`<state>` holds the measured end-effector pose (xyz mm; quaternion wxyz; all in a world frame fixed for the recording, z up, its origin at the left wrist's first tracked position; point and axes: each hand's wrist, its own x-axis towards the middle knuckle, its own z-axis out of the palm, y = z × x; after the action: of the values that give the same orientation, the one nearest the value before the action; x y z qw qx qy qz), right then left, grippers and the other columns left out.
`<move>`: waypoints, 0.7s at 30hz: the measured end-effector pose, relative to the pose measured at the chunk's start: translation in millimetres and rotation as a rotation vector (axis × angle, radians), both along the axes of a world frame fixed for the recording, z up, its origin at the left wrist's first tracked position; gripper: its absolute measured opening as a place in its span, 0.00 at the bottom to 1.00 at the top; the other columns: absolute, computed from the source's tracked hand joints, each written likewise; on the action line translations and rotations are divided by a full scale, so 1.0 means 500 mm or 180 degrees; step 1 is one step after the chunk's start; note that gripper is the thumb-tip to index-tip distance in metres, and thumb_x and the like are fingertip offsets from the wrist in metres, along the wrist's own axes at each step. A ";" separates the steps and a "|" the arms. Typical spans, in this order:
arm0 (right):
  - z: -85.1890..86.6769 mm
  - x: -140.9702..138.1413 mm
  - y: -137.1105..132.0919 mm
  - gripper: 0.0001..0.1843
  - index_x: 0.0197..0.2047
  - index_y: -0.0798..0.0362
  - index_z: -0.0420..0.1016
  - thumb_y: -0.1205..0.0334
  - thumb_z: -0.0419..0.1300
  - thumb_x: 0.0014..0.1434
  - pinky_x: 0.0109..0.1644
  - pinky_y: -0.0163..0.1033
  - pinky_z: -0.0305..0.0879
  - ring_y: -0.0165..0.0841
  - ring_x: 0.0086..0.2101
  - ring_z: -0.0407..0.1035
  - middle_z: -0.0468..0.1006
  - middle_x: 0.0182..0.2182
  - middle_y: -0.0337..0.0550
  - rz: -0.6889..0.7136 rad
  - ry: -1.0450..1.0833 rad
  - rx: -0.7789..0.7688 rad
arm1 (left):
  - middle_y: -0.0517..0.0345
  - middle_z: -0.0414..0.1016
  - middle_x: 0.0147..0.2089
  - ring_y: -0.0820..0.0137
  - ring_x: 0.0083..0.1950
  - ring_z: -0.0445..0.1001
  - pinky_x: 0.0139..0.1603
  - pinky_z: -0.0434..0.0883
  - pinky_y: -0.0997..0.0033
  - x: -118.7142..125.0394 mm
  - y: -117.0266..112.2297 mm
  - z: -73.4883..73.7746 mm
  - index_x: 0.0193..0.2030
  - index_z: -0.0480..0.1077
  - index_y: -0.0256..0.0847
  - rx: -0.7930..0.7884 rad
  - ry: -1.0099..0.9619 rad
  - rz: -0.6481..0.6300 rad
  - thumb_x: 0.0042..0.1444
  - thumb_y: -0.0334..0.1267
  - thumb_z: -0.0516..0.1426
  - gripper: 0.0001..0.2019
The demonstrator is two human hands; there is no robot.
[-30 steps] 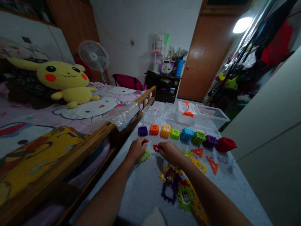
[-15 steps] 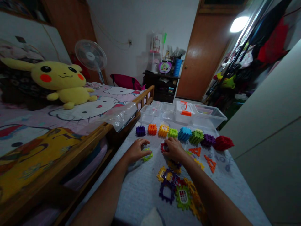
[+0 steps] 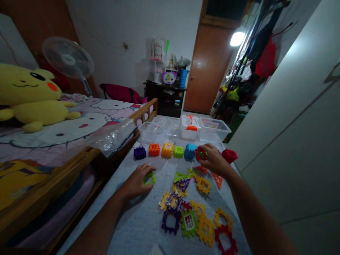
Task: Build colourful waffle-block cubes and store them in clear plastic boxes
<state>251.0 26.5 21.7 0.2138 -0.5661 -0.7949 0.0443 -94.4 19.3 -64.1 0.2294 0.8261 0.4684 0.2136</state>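
My left hand (image 3: 137, 180) is closed around the edge of a light green building piece (image 3: 150, 178), low over the cloth on the left. My right hand (image 3: 214, 159) pinches a red building piece (image 3: 198, 155), held just right of the blue stack (image 3: 190, 152); green shows through the red piece's opening. A row of stacked pieces runs leftward from there: light green (image 3: 178, 152), yellow (image 3: 167, 150), orange (image 3: 154, 149) and dark purple (image 3: 140, 153). Past my right hand sits a red stack (image 3: 229, 156). My hand hides most of what stands between it and the blue stack.
Loose pieces lie nearer me, among them a purple frame (image 3: 170, 221), a green window piece (image 3: 188, 223) and a red frame (image 3: 225, 240). Clear plastic boxes (image 3: 214, 131) line the table's far end. A wooden bed rail (image 3: 87, 159) borders the left, a pale cabinet (image 3: 281, 152) the right.
My right hand has moved right along the row with the red piece. My left hand has closed on the light green piece. The view has swung to the right.
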 end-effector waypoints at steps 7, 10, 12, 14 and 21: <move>0.014 0.300 0.034 0.25 0.51 0.54 0.76 0.63 0.62 0.48 0.50 0.42 0.65 0.40 0.44 0.70 0.74 0.46 0.51 -0.1138 -0.0245 -0.0421 | 0.50 0.73 0.53 0.57 0.57 0.70 0.61 0.66 0.54 0.001 0.008 -0.007 0.52 0.71 0.41 0.0213 -0.0110 0.0162 0.48 0.38 0.58 0.22; 0.004 0.348 0.044 0.23 0.49 0.55 0.78 0.63 0.63 0.47 0.48 0.41 0.66 0.39 0.41 0.71 0.75 0.42 0.49 -0.1158 -0.0252 -0.0612 | 0.49 0.73 0.53 0.57 0.57 0.70 0.60 0.67 0.54 0.000 0.009 -0.006 0.51 0.71 0.41 0.0280 -0.0119 0.0224 0.49 0.41 0.59 0.21; -0.003 0.357 0.048 0.23 0.48 0.55 0.78 0.62 0.63 0.46 0.47 0.40 0.66 0.38 0.40 0.71 0.76 0.41 0.48 -0.1124 -0.0256 -0.0648 | 0.50 0.74 0.52 0.57 0.56 0.71 0.59 0.68 0.54 0.000 0.010 -0.007 0.50 0.72 0.42 0.0324 -0.0108 0.0253 0.49 0.42 0.59 0.20; -0.011 0.357 0.053 0.24 0.48 0.55 0.77 0.62 0.63 0.46 0.48 0.39 0.66 0.38 0.41 0.71 0.76 0.42 0.48 -0.1103 -0.0258 -0.0685 | 0.50 0.75 0.51 0.57 0.55 0.72 0.58 0.69 0.55 0.000 0.011 -0.008 0.50 0.73 0.42 0.0348 -0.0086 0.0263 0.49 0.44 0.59 0.20; -0.034 0.347 0.066 0.25 0.50 0.56 0.76 0.65 0.63 0.46 0.49 0.42 0.67 0.40 0.42 0.72 0.74 0.46 0.51 -0.1152 -0.0264 -0.0704 | 0.51 0.75 0.51 0.58 0.53 0.73 0.57 0.70 0.57 0.000 0.014 -0.012 0.50 0.73 0.42 0.0341 -0.0035 0.0243 0.50 0.45 0.60 0.20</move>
<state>424.3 59.5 4.7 0.1219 -0.7210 -0.6787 0.0689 -94.6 26.5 -70.2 0.1791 0.8175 0.4861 0.2515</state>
